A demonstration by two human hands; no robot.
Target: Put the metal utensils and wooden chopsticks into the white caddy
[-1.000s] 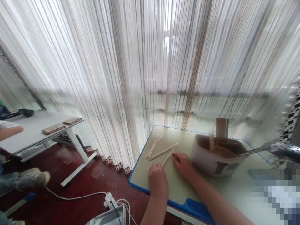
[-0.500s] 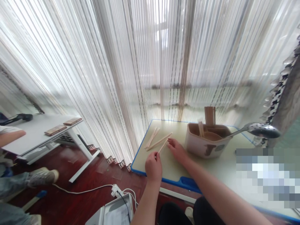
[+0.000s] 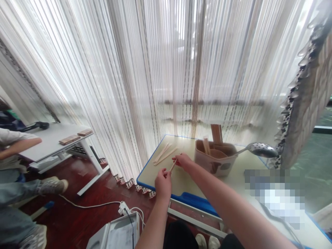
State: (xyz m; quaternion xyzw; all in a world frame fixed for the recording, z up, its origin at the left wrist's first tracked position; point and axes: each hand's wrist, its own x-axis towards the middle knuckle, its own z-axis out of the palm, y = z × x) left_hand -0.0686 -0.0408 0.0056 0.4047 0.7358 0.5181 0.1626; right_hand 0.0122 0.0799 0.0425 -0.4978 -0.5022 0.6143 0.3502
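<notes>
My left hand (image 3: 163,180) is closed on the near end of a pale wooden chopstick (image 3: 173,166), which slants up and away over the table. At its far end, the fingers of my right hand (image 3: 183,161) pinch the same stick. Just beyond my hands, several loose wooden chopsticks (image 3: 166,157) lie in a loose fan on the cream table (image 3: 149,175) with a blue rim. Right of my right hand stands a utensil holder (image 3: 219,165), with brown chopsticks (image 3: 216,133) upright in it and a slotted ladle (image 3: 261,149) leaning out to the right.
A blurred-out patch (image 3: 280,197) covers something on the table's right side. Sheer curtains (image 3: 176,69) hang behind. At left, a person's arm (image 3: 26,145) rests on a white table (image 3: 52,138) with two flat brown packs. A power strip (image 3: 124,208) and cable lie on the floor.
My right hand has drawn in towards my left, its fingers now around the stick's far end. The view has turned a little to the right, so the table sits further left.
</notes>
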